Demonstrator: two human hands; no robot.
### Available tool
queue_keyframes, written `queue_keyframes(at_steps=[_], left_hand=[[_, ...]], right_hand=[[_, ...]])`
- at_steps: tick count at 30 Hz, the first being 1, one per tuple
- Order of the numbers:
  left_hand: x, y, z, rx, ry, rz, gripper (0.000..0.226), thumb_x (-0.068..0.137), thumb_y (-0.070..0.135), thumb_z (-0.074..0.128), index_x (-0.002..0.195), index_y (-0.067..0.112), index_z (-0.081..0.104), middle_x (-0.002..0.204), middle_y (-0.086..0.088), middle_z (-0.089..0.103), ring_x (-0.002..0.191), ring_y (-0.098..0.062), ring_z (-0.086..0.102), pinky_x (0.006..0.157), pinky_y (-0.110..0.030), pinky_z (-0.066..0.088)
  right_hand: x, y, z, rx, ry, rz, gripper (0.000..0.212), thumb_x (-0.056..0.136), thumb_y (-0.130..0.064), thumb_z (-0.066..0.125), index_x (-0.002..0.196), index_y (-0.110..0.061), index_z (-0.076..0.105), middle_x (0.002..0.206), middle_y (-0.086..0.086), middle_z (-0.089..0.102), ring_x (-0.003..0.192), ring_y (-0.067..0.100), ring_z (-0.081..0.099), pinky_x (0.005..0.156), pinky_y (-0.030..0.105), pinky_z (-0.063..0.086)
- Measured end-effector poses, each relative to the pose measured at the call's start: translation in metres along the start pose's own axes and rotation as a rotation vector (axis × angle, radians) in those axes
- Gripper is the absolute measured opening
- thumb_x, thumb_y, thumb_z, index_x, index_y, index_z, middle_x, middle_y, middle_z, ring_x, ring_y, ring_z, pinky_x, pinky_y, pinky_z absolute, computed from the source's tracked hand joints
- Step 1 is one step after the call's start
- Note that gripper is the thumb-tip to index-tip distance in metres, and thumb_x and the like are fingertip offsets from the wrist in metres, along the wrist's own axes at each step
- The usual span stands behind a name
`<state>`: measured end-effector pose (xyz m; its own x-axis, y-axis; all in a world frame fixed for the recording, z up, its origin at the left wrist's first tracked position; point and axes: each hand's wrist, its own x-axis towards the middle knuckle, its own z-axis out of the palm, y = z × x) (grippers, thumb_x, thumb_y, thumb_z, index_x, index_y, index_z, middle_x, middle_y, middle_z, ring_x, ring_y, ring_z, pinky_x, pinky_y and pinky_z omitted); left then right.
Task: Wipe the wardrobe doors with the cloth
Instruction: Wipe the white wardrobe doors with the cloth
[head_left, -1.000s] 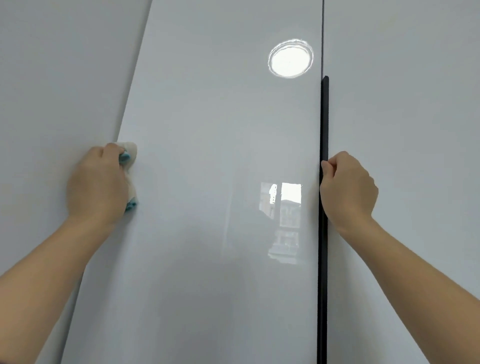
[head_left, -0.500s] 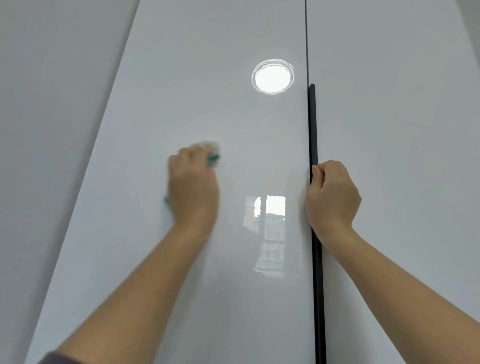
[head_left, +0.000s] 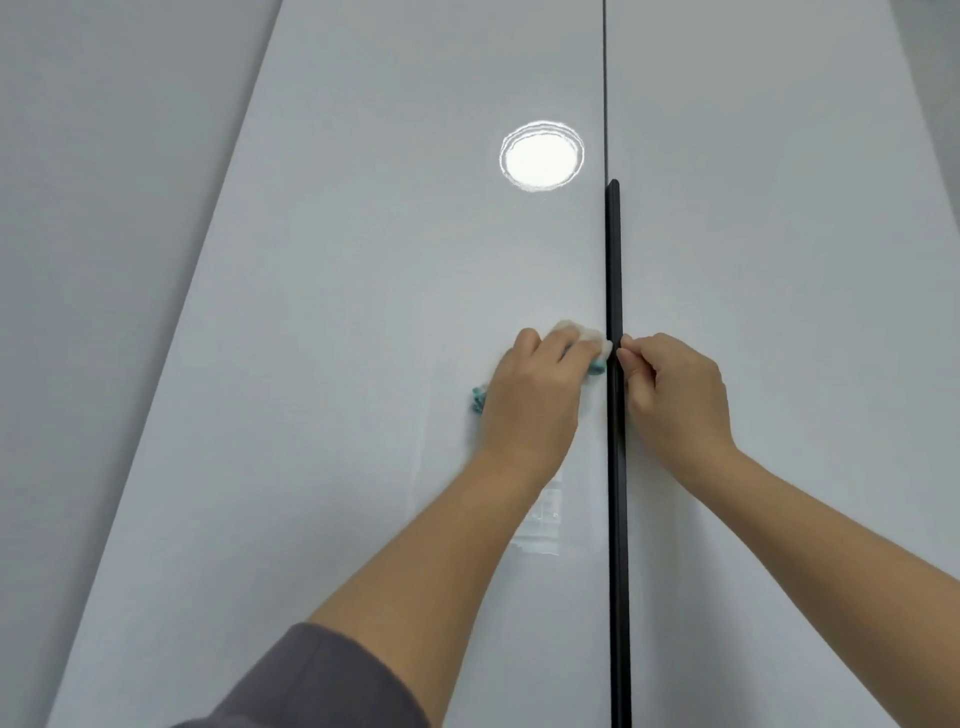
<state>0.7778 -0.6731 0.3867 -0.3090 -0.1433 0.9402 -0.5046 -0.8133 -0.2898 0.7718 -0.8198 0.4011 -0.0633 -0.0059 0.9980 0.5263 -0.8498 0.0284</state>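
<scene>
**Wiping the left door beside the handle**

Pressing a white and teal cloth (head_left: 748, 349) flat on the glossy left wardrobe door (head_left: 363, 415), the left hand (head_left: 530, 400) was closed over it, and the cloth's edge touched the black vertical handle (head_left: 616, 519). The right hand (head_left: 675, 395) was curled around this handle from the side of the right door (head_left: 779, 260). A round lamp reflection (head_left: 541, 157) shone higher on the left door.

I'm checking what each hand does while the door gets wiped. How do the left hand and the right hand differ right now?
The left hand lies on the glossy door pressing the white and teal cloth; the right hand holds no cloth. The right hand's fingers curl around the black handle strip, while the left hand sits just beside it. Both are at similar height, bare-armed.
</scene>
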Motion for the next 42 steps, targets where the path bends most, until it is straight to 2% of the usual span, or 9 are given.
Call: queue_keyframes(at_steps=[10, 15, 19, 22, 25, 28, 34, 37, 42], left_hand=[[-0.035, -0.023, -0.034, 0.172, -0.211, 0.413, 0.049, 0.065, -0.021, 0.056, 0.100, 0.011, 0.068, 0.105, -0.007, 0.066, 0.067, -0.023, 0.044, 0.057, -0.037, 0.044], [-0.048, -0.076, -0.089, 0.318, -0.249, 0.388, 0.040, 0.074, -0.015, 0.059, 0.106, 0.008, 0.069, 0.099, -0.013, 0.064, 0.069, -0.028, 0.052, 0.058, -0.038, 0.046], [-0.054, -0.113, -0.133, 0.340, -0.276, -0.046, 0.032, 0.091, 0.007, 0.059, 0.121, 0.017, 0.063, 0.112, -0.001, 0.059, 0.095, -0.023, 0.057, 0.071, -0.036, 0.051], [-0.055, -0.131, -0.150, 0.465, -0.211, -0.223, 0.042, 0.080, -0.007, 0.066, 0.117, 0.010, 0.059, 0.105, -0.010, 0.057, 0.088, -0.032, 0.055, 0.052, -0.033, 0.041], [-0.048, -0.147, -0.161, 0.561, -0.135, -0.431, 0.035, 0.084, -0.010, 0.057, 0.116, 0.005, 0.057, 0.109, -0.018, 0.057, 0.092, -0.038, 0.053, 0.054, -0.038, 0.037], [-0.042, -0.156, -0.163, 0.593, -0.018, -0.614, 0.033, 0.089, -0.010, 0.044, 0.118, 0.003, 0.053, 0.114, -0.023, 0.055, 0.101, -0.041, 0.051, 0.071, -0.050, 0.042], [-0.030, -0.151, -0.143, 0.586, 0.141, -0.839, 0.041, 0.087, -0.013, 0.043, 0.126, -0.002, 0.044, 0.130, -0.026, 0.043, 0.112, -0.042, 0.044, 0.090, -0.045, 0.038], [-0.020, -0.127, -0.117, 0.497, 0.138, -0.770, 0.048, 0.086, -0.012, 0.041, 0.132, 0.001, 0.045, 0.134, -0.022, 0.043, 0.116, -0.040, 0.043, 0.091, -0.042, 0.040], [-0.016, -0.049, -0.048, 0.343, 0.007, -0.344, 0.053, 0.079, -0.011, 0.058, 0.129, 0.005, 0.056, 0.127, -0.017, 0.058, 0.098, -0.034, 0.058, 0.081, -0.038, 0.052]], right_hand=[[-0.008, -0.011, -0.008, -0.008, -0.088, 0.097, 0.024, 0.100, -0.021, 0.043, 0.104, -0.012, 0.065, 0.077, 0.005, 0.056, 0.073, 0.027, 0.052, 0.065, 0.043, 0.047], [-0.015, -0.018, -0.012, -0.022, -0.139, 0.141, 0.024, 0.100, -0.019, 0.038, 0.109, -0.010, 0.059, 0.078, 0.006, 0.054, 0.073, 0.027, 0.052, 0.066, 0.041, 0.045], [-0.018, -0.023, -0.011, -0.006, -0.154, 0.174, 0.021, 0.098, -0.016, 0.037, 0.101, -0.009, 0.056, 0.071, 0.005, 0.048, 0.068, 0.028, 0.048, 0.060, 0.040, 0.041], [-0.020, -0.026, -0.011, 0.007, -0.156, 0.203, 0.020, 0.097, -0.014, 0.037, 0.101, -0.008, 0.055, 0.071, 0.005, 0.047, 0.068, 0.029, 0.047, 0.060, 0.041, 0.042], [-0.020, -0.028, -0.010, 0.026, -0.147, 0.201, 0.022, 0.097, -0.014, 0.037, 0.107, -0.009, 0.056, 0.070, 0.003, 0.046, 0.068, 0.027, 0.047, 0.060, 0.040, 0.040], [-0.020, -0.027, -0.008, 0.032, -0.139, 0.193, 0.022, 0.098, -0.014, 0.037, 0.107, -0.009, 0.057, 0.068, 0.002, 0.044, 0.065, 0.025, 0.045, 0.057, 0.037, 0.036], [-0.019, -0.024, -0.008, 0.000, -0.165, 0.150, 0.024, 0.099, -0.014, 0.039, 0.115, -0.010, 0.056, 0.068, -0.001, 0.040, 0.065, 0.025, 0.043, 0.056, 0.033, 0.030], [-0.016, -0.023, -0.010, -0.028, -0.180, 0.140, 0.022, 0.098, -0.014, 0.039, 0.112, -0.009, 0.056, 0.071, 0.002, 0.044, 0.068, 0.026, 0.045, 0.058, 0.034, 0.032], [-0.014, -0.024, -0.014, -0.028, -0.218, 0.162, 0.027, 0.098, -0.012, 0.040, 0.119, -0.005, 0.055, 0.076, 0.010, 0.051, 0.073, 0.031, 0.049, 0.064, 0.041, 0.044]])
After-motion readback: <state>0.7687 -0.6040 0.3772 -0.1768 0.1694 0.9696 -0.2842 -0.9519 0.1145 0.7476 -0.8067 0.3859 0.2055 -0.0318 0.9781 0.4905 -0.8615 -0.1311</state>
